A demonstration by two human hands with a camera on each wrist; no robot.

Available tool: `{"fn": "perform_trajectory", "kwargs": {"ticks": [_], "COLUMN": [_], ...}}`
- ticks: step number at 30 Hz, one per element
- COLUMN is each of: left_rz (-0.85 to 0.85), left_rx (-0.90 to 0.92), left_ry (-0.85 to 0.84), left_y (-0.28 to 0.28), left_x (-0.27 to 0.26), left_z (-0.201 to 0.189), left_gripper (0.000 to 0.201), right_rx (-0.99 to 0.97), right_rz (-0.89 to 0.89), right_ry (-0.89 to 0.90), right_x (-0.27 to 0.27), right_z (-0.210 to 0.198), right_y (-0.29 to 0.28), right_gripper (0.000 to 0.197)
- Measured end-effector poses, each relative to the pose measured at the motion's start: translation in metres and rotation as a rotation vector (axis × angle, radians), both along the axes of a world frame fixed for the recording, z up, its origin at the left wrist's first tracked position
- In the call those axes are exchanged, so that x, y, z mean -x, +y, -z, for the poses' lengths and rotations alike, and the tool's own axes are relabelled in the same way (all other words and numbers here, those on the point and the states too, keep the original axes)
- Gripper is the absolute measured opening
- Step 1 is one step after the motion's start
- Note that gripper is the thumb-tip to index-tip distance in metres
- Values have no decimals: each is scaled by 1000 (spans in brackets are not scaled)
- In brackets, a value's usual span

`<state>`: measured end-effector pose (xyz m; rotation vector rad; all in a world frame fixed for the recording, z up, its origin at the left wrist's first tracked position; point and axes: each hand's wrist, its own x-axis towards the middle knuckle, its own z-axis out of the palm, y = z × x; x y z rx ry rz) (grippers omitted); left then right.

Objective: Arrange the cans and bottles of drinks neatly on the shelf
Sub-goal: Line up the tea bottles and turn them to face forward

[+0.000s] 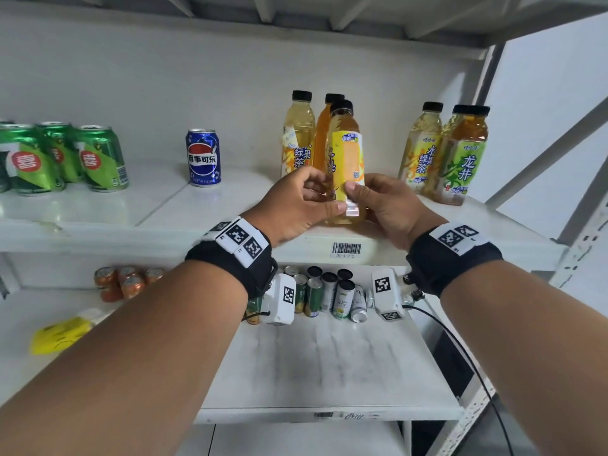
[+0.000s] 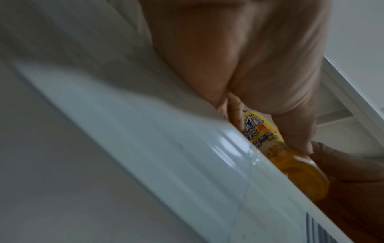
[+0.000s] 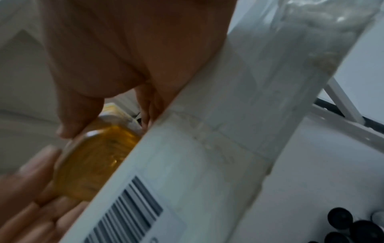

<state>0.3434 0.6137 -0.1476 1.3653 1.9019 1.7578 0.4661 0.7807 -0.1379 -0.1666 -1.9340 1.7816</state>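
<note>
A tea bottle with a yellow label and black cap is upright at the front edge of the middle shelf. My left hand grips its lower part from the left and my right hand from the right, both thumbs on the label. In the left wrist view my left hand curls round the bottle. In the right wrist view the bottle's amber base shows beside the shelf lip, between my right hand and the left hand's fingers. Whether the base touches the shelf is unclear.
Behind the held bottle stand a pale tea bottle and an orange one; two more bottles stand at the right. A Pepsi can and green cans are at the left. The lower shelf holds orange cans, slim cans and a yellow pack.
</note>
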Motion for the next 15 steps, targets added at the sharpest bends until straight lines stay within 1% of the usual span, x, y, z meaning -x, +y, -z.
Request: {"fn": "perform_trajectory", "kwargs": {"ticks": [1, 2, 3, 5, 7, 10, 13, 15], "left_rz": [4, 14, 33, 62, 51, 21, -9, -6], "left_rx": [12, 25, 37, 51, 32, 7, 64, 89], "left_ry": [-13, -23, -23, 0, -4, -9, 55, 58], "left_y": [1, 2, 2, 2, 2, 3, 5, 5], "left_x": [1, 2, 2, 1, 1, 2, 0, 1], "left_z": [0, 1, 1, 2, 3, 4, 3, 2], "left_gripper": [76, 85, 89, 87, 86, 81, 81, 76], "right_rx": [-12, -32, -58, -128, -177, -184, -173, -159], "right_rz": [-15, -33, -58, -99, -105, -84, -88, -74], "right_ry": [14, 32, 48, 58, 56, 47, 40, 52], "right_x": [0, 0, 1, 1, 0, -1, 0, 0], "right_z": [0, 2, 3, 5, 5, 4, 4, 4], "right_y": [1, 2, 4, 4, 1, -3, -2, 0], "right_gripper": [36, 39, 43, 44, 37, 38, 38, 43]}}
